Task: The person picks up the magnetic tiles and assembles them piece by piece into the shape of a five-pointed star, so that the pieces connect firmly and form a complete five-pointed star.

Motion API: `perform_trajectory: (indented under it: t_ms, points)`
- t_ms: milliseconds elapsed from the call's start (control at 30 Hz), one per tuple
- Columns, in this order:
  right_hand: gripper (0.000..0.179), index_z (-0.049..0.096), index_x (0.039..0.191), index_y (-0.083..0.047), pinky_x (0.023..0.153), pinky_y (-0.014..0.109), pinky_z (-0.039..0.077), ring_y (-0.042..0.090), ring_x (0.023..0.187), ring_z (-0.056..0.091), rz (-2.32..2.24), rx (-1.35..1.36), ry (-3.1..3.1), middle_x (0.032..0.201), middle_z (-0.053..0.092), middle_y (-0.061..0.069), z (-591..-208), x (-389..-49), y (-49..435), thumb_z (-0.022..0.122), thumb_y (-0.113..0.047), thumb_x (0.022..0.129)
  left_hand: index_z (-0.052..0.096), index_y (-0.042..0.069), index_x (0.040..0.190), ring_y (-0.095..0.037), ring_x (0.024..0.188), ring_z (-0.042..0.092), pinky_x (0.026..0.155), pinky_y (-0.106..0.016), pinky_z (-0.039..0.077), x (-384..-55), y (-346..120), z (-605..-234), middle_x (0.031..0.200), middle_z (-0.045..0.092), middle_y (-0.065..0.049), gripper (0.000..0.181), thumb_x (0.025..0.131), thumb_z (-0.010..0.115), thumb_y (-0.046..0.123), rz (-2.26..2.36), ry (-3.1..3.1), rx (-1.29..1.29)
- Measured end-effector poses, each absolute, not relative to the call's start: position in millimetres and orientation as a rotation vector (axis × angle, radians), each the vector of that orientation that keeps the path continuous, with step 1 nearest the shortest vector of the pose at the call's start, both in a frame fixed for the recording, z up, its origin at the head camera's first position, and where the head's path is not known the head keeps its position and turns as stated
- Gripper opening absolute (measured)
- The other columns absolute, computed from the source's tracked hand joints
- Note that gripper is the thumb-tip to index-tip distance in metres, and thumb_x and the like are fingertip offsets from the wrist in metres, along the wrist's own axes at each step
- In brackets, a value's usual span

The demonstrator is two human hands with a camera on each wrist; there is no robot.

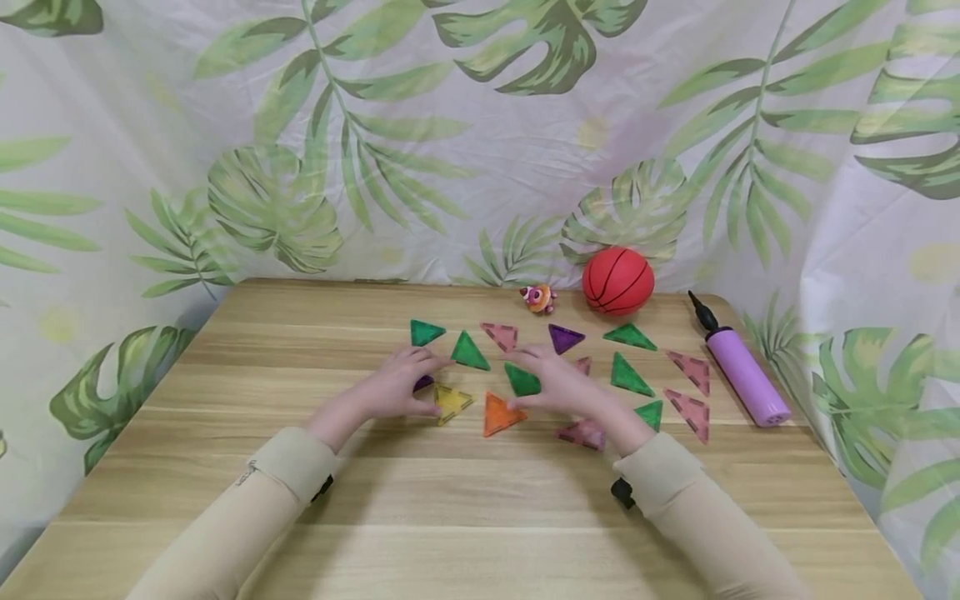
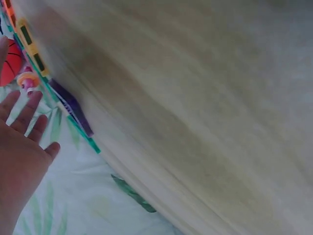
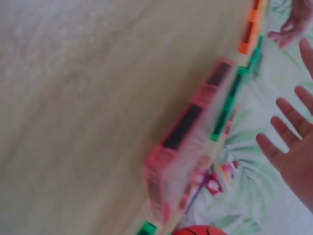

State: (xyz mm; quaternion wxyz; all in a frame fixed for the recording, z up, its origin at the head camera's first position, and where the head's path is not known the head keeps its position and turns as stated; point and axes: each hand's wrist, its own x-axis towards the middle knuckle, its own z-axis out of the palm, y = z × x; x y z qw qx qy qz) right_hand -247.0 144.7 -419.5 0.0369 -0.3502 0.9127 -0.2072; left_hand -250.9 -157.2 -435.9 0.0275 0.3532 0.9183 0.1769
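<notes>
Nearest the table's front edge, we see a pink translucent triangular tile below the right hand. Just beyond, an orange translucent triangular tile and a yellow translucent triangular tile lie near each other but apart. The yellow tile's tip points toward the orange tile's left side; neither shows a clear long axis. The left hand is nearer the yellow tile, the right hand nearer the orange tile. Both have their fingers spread and grip nothing that we can see; whether either thumb touches a tile, we cannot tell. Farther back we see green tiles, pink tiles and a purple tile. By the right edge lies a purple hand pump; near the back edge, a small colourful figurine and a red ball with black lines. We see no container.
</notes>
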Motion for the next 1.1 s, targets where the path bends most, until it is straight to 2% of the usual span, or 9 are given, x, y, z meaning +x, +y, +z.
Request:
perform_trajectory:
  t_ms: [200, 433, 600, 800, 933, 1100]
  points:
    - [0.068, 0.051, 0.137, -0.017, 0.105, 0.047, 0.035, 0.03, 0.13, 0.039, -0.487, -1.169, 2.664, 0.137, 0.048, 0.009, -432, -256, 132, 0.073, -0.044, 0.079, 0.062, 0.015, 0.123, -0.029, 0.121, 0.042, 0.102, -0.054, 0.03, -261, -154, -442, 0.123, 0.057, -0.005, 0.059, 0.075, 0.077, 0.045, 0.563, 2.747, 1.143]
    - [0.057, 0.061, 0.128, -0.018, 0.096, 0.041, 0.039, 0.021, 0.112, 0.047, -0.395, -1.258, 2.633, 0.119, 0.055, 0.002, -438, -257, 124, 0.074, -0.044, 0.079, 0.068, 0.018, 0.113, -0.024, 0.115, 0.044, 0.099, -0.05, 0.032, -265, -150, -449, 0.114, 0.057, -0.001, 0.051, 0.072, 0.077, 0.047, 0.567, 2.709, 1.128]
    - [0.055, 0.063, 0.124, -0.02, 0.097, 0.042, 0.038, 0.02, 0.113, 0.045, -0.392, -1.203, 2.659, 0.117, 0.055, -0.001, -441, -256, 123, 0.074, -0.046, 0.077, 0.068, 0.019, 0.111, -0.024, 0.115, 0.043, 0.1, -0.051, 0.029, -261, -143, -450, 0.112, 0.058, 0.001, 0.05, 0.071, 0.078, 0.048, 0.573, 2.728, 1.081]
    - [0.057, 0.064, 0.123, -0.019, 0.102, 0.05, 0.033, 0.022, 0.118, 0.043, -0.386, -1.124, 2.707, 0.115, 0.056, -0.003, -442, -247, 119, 0.073, -0.05, 0.076, 0.07, 0.015, 0.105, -0.026, 0.115, 0.044, 0.104, -0.054, 0.024, -250, -131, -445, 0.107, 0.062, 0.001, 0.048, 0.07, 0.079, 0.048, 0.564, 2.8, 1.006]
    - [0.058, 0.064, 0.124, -0.017, 0.093, 0.041, 0.04, 0.019, 0.11, 0.046, -0.406, -1.066, 2.732, 0.11, 0.056, -0.003, -441, -241, 116, 0.074, -0.049, 0.076, 0.07, 0.015, 0.099, -0.025, 0.111, 0.046, 0.103, -0.052, 0.026, -244, -124, -444, 0.104, 0.064, 0.001, 0.047, 0.07, 0.078, 0.05, 0.517, 2.848, 0.952]
    - [0.06, 0.062, 0.126, -0.015, 0.083, 0.033, 0.04, 0.014, 0.098, 0.047, -0.465, -0.98, 2.74, 0.107, 0.056, -0.002, -442, -233, 113, 0.074, -0.047, 0.077, 0.068, 0.018, 0.092, -0.022, 0.106, 0.048, 0.103, -0.05, 0.029, -238, -115, -447, 0.096, 0.062, 0.004, 0.045, 0.069, 0.075, 0.056, 0.444, 2.882, 0.911]
